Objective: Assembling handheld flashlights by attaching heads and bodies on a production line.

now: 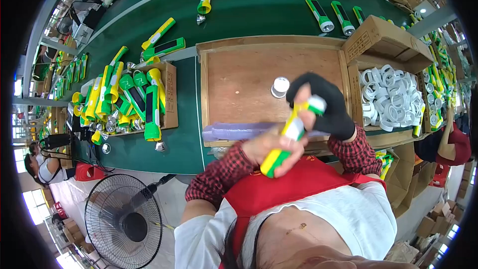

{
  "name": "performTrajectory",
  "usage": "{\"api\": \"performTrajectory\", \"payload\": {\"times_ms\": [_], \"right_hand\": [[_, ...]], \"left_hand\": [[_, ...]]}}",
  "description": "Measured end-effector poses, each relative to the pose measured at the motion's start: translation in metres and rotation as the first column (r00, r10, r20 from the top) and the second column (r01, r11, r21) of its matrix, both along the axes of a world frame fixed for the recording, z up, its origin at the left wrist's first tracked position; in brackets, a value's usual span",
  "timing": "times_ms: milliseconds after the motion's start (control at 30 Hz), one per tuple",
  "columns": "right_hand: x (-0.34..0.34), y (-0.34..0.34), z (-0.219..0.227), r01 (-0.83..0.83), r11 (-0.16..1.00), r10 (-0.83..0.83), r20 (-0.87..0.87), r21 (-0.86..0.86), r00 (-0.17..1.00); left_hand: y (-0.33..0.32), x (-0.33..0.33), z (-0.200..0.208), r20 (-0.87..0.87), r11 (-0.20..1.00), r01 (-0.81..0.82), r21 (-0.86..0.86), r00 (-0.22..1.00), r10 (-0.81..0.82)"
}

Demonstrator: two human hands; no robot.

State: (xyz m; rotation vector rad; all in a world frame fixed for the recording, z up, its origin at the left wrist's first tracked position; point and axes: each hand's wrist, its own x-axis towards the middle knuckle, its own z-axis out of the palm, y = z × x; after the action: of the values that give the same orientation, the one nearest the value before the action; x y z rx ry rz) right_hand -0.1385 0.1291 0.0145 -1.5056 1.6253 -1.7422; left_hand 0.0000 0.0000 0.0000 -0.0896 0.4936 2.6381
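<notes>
A yellow, green and white flashlight (293,128) is held at a slant in front of my chest, over the near edge of a wooden tray (239,69). My left hand (279,147) wraps round its lower body. At its upper end is my right hand (326,107), in a black glove with bare fingertips, closed on the head, which carries a whitish, slightly blurred front. Just beyond my hands, a small white round part (280,86) stands on the tray. A strip of purplish translucent plastic (234,131) lies along the tray's near side.
At left, a cardboard box (171,94) is heaped with flashlights and reflectors. White rings (391,94) fill a box on the right. More flashlights (318,14) lie on the green conveyor (259,0). A black fan (124,219) stands lower left; other people work nearby.
</notes>
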Motion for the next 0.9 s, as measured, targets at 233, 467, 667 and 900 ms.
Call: {"api": "performTrajectory", "payload": {"times_ms": [233,467,667,900], "right_hand": [[-0.020,-0.020,-0.059,0.483,0.830,-0.433,-0.223,0.280,0.873],[-0.017,-0.015,-0.006,0.228,0.964,-0.206,-0.157,0.137,0.966],[-0.012,-0.011,0.007,-0.026,0.994,0.014,0.112,0.107,0.994],[-0.012,-0.026,-0.048,0.500,0.740,-0.441,-0.236,0.450,0.866]], "left_hand": [[-0.031,-0.049,-0.057,-0.287,-0.465,-0.318,-0.826,0.948,-0.138],[-0.031,-0.033,-0.014,-0.207,0.510,-0.122,-0.852,0.972,-0.112],[-0.023,-0.011,-0.022,-0.106,0.897,0.341,0.283,0.940,-0.324],[-0.044,-0.048,-0.054,-0.330,-0.563,-0.392,-0.728,0.919,-0.214]]}}
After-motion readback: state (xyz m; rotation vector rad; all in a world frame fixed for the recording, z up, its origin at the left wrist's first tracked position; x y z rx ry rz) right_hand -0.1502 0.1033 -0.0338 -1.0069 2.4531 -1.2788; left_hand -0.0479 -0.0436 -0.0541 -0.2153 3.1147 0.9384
